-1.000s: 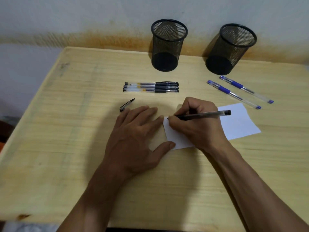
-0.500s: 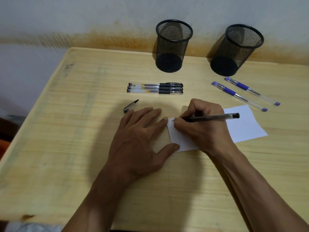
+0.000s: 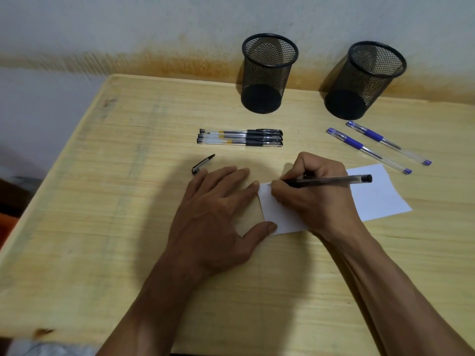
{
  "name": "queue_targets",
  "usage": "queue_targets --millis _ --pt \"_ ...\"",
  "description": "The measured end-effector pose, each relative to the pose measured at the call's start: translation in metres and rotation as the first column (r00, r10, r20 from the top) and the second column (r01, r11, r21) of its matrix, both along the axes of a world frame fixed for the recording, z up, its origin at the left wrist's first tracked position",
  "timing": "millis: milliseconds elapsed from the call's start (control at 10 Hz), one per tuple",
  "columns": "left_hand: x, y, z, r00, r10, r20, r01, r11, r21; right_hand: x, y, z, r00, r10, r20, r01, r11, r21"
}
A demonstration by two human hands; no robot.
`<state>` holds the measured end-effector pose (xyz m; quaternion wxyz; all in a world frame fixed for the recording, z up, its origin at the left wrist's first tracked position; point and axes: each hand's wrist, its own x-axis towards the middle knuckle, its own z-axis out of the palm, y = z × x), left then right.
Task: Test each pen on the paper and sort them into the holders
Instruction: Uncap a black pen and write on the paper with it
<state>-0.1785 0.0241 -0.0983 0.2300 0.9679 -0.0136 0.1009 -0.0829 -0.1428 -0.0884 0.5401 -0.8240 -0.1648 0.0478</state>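
Head view of a pale wooden tabletop (image 3: 102,227) set against a stained wall. The right hand (image 3: 313,194) grips an uncapped black-ink pen with a clear barrel (image 3: 331,180), fingers curled round the front of the barrel; the tip sits at the left part of a white rectangular sheet of paper (image 3: 372,199), and the capless rear end points right, above the sheet. The left hand (image 3: 213,214) lies flat with fingers straight and slightly spread; its index fingertip and thumb tip press on the left edge of the paper. Just beyond the left fingertips lies a loose black pen cap with a clip (image 3: 203,164), apart from the hand.

Farther back, three capped black-ink pens with clear barrels (image 3: 240,137) lie side by side, touching, parallel to the far table edge. To the right, two capped blue-ink pens with clear barrels (image 3: 370,150) lie diagonally, near each other but not touching; the nearer one ends just beside the paper's far right corner.

At the far edge stand two black wire-mesh cylindrical pen holders: the left holder (image 3: 267,73) behind the black pens, the right holder (image 3: 365,78) behind the blue pens. Both are upright.
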Motion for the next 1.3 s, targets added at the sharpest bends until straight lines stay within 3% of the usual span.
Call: queue_targets --millis 100,1100,1200,1300 --pt "0.0004 0.0004 -0.0004 1.0 -0.001 -0.002 0.001 1.0 0.005 -0.0005 0.0005 -0.0001 0.998 0.024 0.061 -0.019 0.996 -0.083" --pt "-0.0005 0.0017 -0.0033 1.0 -0.006 0.016 0.006 1.0 0.019 -0.0039 0.0001 0.0012 0.997 -0.043 0.056 0.046 0.997 -0.059" --pt "-0.0004 0.0024 -0.0051 1.0 -0.003 0.022 0.002 0.999 0.034 -0.004 0.0001 0.0035 0.998 -0.059 0.011 0.059 0.998 -0.021" --pt "0.0 0.0021 -0.0059 1.0 -0.002 0.023 0.001 0.999 0.047 -0.0002 -0.0068 0.0074 0.989 -0.075 -0.125 0.1 0.972 0.212"
